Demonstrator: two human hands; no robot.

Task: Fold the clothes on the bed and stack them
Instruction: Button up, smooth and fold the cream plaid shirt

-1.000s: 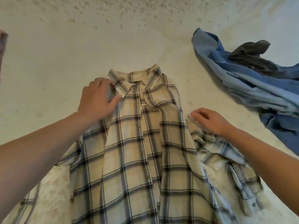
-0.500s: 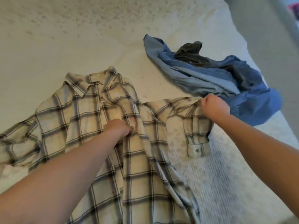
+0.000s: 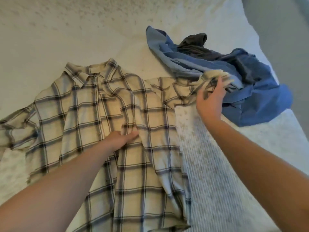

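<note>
A cream plaid shirt [image 3: 87, 114] with dark checks lies front up on the bed, collar away from me and both sleeves spread out. My left hand [image 3: 121, 138] rests on the middle of the shirt's front. Its thumb lies on top and its fingers are tucked into a fold by the button placket. My right hand [image 3: 211, 97] holds the bunched end of the shirt's right sleeve [image 3: 180, 86], stretched out to the right. The cuff overlaps the edge of a crumpled blue shirt [image 3: 260, 104]. The fingertips are blurred.
A dark grey garment [image 3: 194, 45] lies on the blue shirt at the back right. The bedspread [image 3: 70, 37] is white and textured, with a ribbed part [image 3: 217, 173] under my right forearm. The bed's right edge [image 3: 274, 52] runs close past the blue pile.
My right hand pulled the right sleeve out sideways onto the blue shirt's edge. My left hand moved from the collar to the shirt's middle. The view shifted right.
</note>
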